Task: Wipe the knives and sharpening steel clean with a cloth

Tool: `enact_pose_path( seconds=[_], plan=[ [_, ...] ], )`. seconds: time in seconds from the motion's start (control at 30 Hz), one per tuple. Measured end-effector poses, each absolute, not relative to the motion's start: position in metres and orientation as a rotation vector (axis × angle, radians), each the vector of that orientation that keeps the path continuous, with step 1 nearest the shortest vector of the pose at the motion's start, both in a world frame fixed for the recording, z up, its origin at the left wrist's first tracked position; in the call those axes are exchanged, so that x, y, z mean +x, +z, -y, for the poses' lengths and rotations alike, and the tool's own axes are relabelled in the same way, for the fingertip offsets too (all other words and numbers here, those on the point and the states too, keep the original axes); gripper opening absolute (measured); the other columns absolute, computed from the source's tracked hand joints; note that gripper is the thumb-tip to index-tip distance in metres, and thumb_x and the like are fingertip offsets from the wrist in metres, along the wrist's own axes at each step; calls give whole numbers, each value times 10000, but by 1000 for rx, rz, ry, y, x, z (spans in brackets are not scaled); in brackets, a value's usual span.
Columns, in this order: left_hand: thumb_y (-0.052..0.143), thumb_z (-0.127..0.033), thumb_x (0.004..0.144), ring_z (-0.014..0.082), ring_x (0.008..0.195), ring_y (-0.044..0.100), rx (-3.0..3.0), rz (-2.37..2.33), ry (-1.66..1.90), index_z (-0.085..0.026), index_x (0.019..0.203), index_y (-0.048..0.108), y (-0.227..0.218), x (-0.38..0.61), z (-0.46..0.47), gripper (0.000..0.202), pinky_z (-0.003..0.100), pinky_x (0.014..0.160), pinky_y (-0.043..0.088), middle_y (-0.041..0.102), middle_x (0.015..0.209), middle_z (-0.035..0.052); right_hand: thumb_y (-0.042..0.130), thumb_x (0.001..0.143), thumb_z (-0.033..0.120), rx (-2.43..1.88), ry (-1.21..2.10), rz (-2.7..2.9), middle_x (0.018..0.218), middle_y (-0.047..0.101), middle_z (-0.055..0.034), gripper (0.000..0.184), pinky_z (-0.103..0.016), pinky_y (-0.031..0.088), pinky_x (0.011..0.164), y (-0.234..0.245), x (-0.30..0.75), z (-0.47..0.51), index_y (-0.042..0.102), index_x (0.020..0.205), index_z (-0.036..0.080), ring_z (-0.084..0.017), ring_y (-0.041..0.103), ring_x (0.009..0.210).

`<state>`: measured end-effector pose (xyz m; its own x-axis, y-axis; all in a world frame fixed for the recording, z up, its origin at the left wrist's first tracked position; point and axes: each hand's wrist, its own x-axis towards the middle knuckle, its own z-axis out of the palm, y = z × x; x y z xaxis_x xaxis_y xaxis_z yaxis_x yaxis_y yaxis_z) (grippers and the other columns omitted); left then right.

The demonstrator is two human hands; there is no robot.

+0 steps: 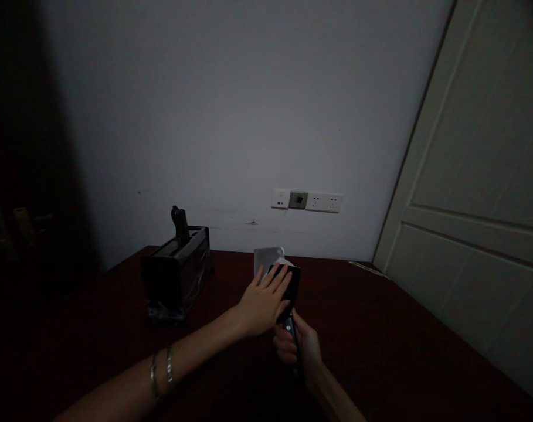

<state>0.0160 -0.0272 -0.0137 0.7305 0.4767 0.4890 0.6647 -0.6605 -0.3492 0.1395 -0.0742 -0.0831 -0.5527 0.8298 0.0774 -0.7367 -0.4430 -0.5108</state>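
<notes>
My right hand [308,346] is closed around the dark riveted handle [288,326] of a cleaver with a broad blade [296,284], held blade-up over the table. Across that blade lies my left hand [264,299], its fingers stretched out and flat, covering much of the metal. Just past the left fingertips is a small white piece [285,262], too dim to identify. A pale, translucent flat-sided object [267,257] shows behind it, partly hidden by the left hand.
On the left of the dark red table [349,328] stands a black box-shaped knife holder [176,272], a black handle [180,224] sticking up from it. Wall sockets [323,202] are behind the table. A white panelled door [472,234] rises at the right edge.
</notes>
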Motion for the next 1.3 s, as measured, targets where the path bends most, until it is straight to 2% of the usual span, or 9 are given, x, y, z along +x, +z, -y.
enact_pose_path(
  seconds=[0.27,0.4,0.57,0.73,0.9,1.07,1.17,1.3],
  plan=[
    [167,-401,917,235,1343,94,-2358,1065,-513,-139,1397,159,3,7,0,547,476,1048,175,140,1466,68,661,666,456,-247,2124,648,434,391,75,353,-139,144,272,-84,134,78,527,644,130,-13,194,316],
    [156,-414,915,242,1343,89,-2344,1069,-546,-143,1393,185,-3,11,8,550,473,1051,170,151,1465,69,649,674,470,-267,2094,659,436,358,88,361,-136,138,277,-84,136,77,519,665,134,-12,169,320],
    [146,-411,915,222,1349,50,-2372,947,-556,-174,1400,164,-19,19,40,540,450,1056,177,117,1474,35,592,700,532,-283,2050,720,411,297,90,457,-143,137,281,-83,143,75,404,518,157,-10,157,312],
    [159,-423,912,228,1344,90,-2339,1059,-535,-162,1397,178,-8,12,19,551,469,1051,184,146,1467,43,617,707,463,-244,2047,679,446,358,84,350,-137,141,277,-82,137,79,502,644,138,-12,165,322],
    [147,-411,915,241,1343,91,-2320,1137,-529,-147,1396,179,-4,7,13,550,476,1048,179,147,1466,68,624,709,434,-202,2096,656,440,380,78,323,-132,150,272,-82,135,80,520,648,134,-12,180,320],
    [137,-417,917,211,1350,28,-2370,963,-496,-189,1404,141,-16,11,38,539,446,1062,166,117,1474,26,606,719,453,-186,2104,660,407,354,73,395,-136,155,268,-79,140,77,483,538,124,-6,193,306],
    [143,-418,916,205,1350,30,-2368,980,-503,-192,1407,125,-12,6,29,541,454,1060,171,114,1474,20,619,715,439,-193,2066,637,432,372,75,353,-131,152,274,-79,140,79,513,612,118,-5,194,317],
    [169,-382,919,232,1344,95,-2340,1151,-495,-160,1405,125,2,-11,-5,536,495,1047,174,138,1466,60,620,719,435,-198,2097,667,448,364,80,328,-133,146,280,-80,136,81,508,664,131,-11,187,328]
  ],
)
